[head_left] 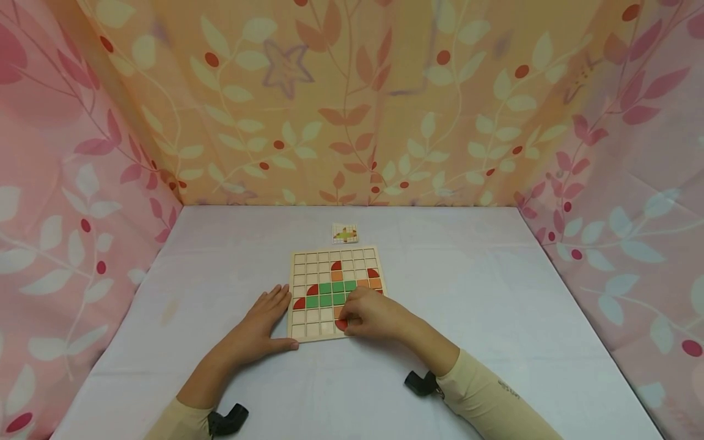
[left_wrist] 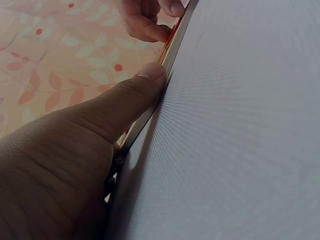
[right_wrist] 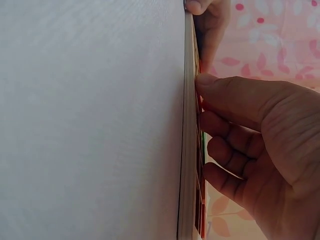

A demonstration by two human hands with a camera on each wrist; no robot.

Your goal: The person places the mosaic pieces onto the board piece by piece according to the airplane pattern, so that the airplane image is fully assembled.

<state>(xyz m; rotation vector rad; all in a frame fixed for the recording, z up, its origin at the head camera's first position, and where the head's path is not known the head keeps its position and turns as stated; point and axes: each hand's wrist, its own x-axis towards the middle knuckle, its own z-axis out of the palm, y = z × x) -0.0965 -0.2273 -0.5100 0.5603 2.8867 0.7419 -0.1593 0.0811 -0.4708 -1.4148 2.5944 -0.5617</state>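
A square wooden grid board (head_left: 313,330) lies on the table, with green squares (head_left: 326,299), orange squares (head_left: 337,276) and red quarter-circle pieces (head_left: 312,289) in its cells. My left hand (head_left: 258,321) rests against the board's left side, fingers extended along the edge and thumb at the near left corner. In the left wrist view, the thumb (left_wrist: 132,92) presses on the board's rim. Over the near right part of the board, my right hand (head_left: 376,315) pinches a red quarter-circle piece (head_left: 341,324) in the bottom row with thumb and forefinger. That hand hides several cells on the right.
Beyond the board lies a small picture card (head_left: 344,233) showing a coloured grid pattern. A white cloth (head_left: 467,263) covers the table. Patterned fabric walls (head_left: 352,104) rise at the back and both sides. Each wrist carries a black camera (head_left: 420,383).
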